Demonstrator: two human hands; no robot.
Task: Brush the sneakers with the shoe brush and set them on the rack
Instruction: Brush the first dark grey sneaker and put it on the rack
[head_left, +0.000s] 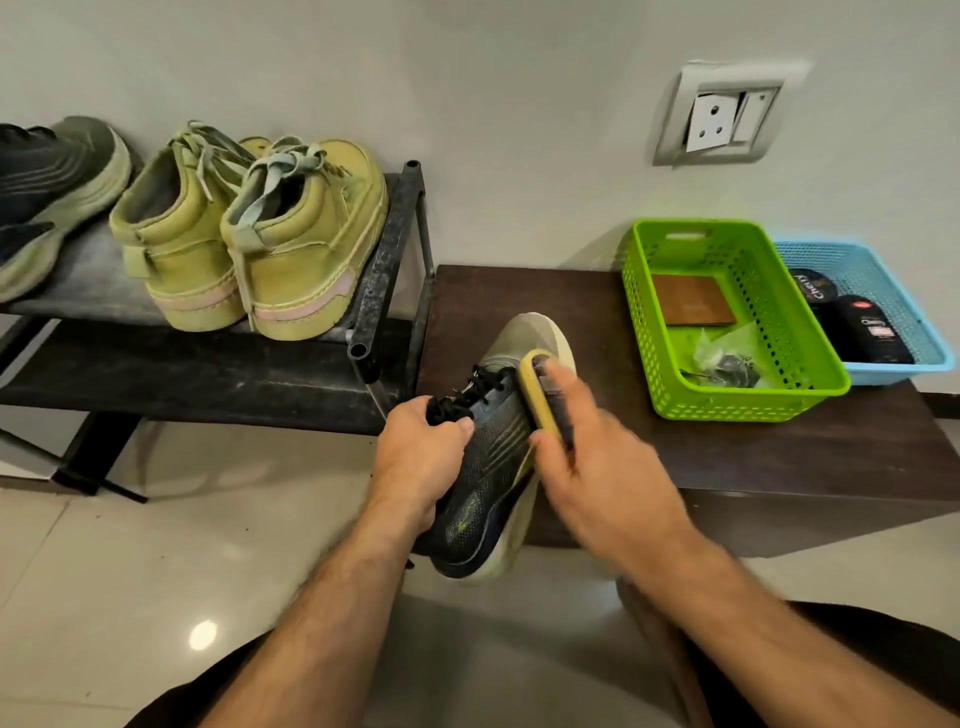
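Both my forearms reach forward and slightly inward from the bottom of the view, bare to the elbow. My left hand (421, 452) is turned knuckles up, fingers curled tight and gripping the sneaker (488, 467) at its laced top, thumb tucked toward my right side. My right hand (597, 457) sits just beside it, blurred, palm down, fingers stretched forward and wrapped over the shoe brush (543, 397), thumb pressing its near edge. The two hands are close but apart.
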